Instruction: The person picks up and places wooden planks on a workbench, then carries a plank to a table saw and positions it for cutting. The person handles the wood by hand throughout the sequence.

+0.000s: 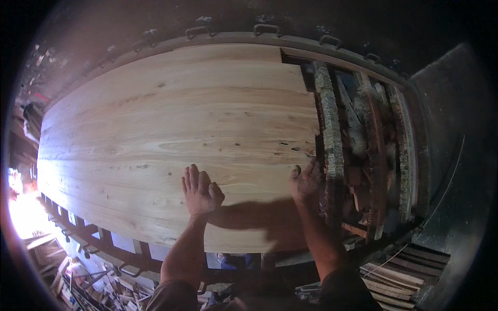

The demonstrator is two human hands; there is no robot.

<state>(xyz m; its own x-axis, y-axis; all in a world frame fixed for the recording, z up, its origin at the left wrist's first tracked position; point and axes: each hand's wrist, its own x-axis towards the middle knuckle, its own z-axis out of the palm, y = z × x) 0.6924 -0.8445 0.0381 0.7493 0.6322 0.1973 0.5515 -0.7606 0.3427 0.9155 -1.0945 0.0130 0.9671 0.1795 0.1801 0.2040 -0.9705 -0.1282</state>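
Note:
A wide panel of pale wooden boards (171,119) lies flat on a dark frame, with knots, a few dark holes and an uneven right end. Against its near half rests my left hand (199,194), palm down and open, its fingers stretched out and the thumb apart. My right hand (306,182) is at the panel's ragged right end, close to a rough-edged crossbar (330,124). Its fingers curl at that edge and the thumb sits over the top face; shadow partly hides the fingertips.
Metal loops (266,29) line the frame's far rail. Right of the panel, more crossbars (404,140) span gaps with wood scraps beneath. Stacked strips (397,277) lie at the lower right, loose scrap wood (111,287) at the lower left. A dark wall (456,114) stands right.

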